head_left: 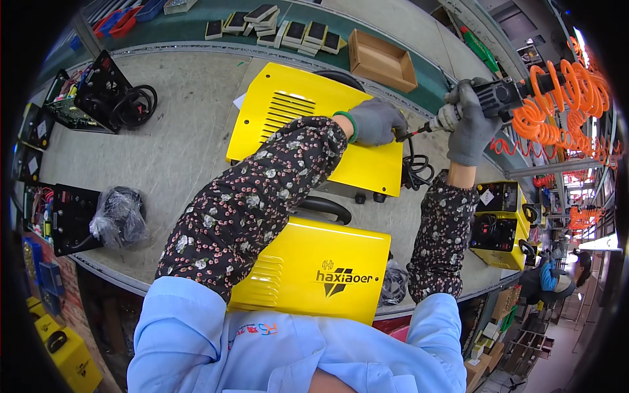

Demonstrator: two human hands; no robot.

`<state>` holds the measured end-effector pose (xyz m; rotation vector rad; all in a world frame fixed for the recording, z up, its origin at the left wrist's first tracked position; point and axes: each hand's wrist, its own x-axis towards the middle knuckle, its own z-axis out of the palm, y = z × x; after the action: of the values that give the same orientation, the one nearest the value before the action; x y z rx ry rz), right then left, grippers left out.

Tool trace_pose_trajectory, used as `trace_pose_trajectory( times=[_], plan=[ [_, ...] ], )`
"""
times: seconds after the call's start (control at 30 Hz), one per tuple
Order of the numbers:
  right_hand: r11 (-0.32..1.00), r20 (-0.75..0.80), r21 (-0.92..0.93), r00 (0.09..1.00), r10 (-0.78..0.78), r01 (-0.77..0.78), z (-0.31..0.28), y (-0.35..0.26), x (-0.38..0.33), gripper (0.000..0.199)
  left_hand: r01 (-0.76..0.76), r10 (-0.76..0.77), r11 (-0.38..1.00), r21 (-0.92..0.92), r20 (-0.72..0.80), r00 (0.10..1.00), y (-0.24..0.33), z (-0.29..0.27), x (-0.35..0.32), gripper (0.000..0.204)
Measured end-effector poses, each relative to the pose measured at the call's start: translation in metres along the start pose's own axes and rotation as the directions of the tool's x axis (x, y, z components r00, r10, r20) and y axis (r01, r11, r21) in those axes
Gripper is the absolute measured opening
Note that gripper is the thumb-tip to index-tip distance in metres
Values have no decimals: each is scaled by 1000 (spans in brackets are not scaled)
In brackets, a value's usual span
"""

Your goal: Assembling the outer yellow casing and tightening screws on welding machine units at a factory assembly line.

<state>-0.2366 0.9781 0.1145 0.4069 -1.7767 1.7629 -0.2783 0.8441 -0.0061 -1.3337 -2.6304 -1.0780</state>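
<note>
A yellow metal machine case (367, 160) with vent slots lies on the grey bench in front of me. My left hand (377, 122), in a grey glove with a green cuff, rests at its right end. Those fingers are curled together by the case's edge; what they pinch, if anything, is hidden. My right hand (470, 124), also gloved, is wrapped round a black power screwdriver (499, 98). The tool lies nearly level, its bit pointing left and ending close to my left fingertips. Nearer to my body sits a second yellow case (327, 262) with a black handle.
Orange coiled hoses (550, 111) hang at the right. A cardboard tray (383, 60) and several small dark blocks (295, 33) lie along the far side. Open black machine units (105, 92) stand at the left. Another yellow machine (504, 226) stands at the right; beyond it is a person (557, 278).
</note>
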Motion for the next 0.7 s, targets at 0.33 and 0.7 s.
trace_pose_trajectory(
  times=[0.33, 0.7],
  plan=[
    [998, -61, 3, 996, -60, 61, -6, -7, -6, 27, 90, -90, 993, -72, 7, 996, 8, 4, 3, 24],
    [987, 12, 136, 996, 83, -84, -2, -88, -84, 33, 174, -455, -1, -985, 155, 877, 22, 0, -10, 22]
  ],
)
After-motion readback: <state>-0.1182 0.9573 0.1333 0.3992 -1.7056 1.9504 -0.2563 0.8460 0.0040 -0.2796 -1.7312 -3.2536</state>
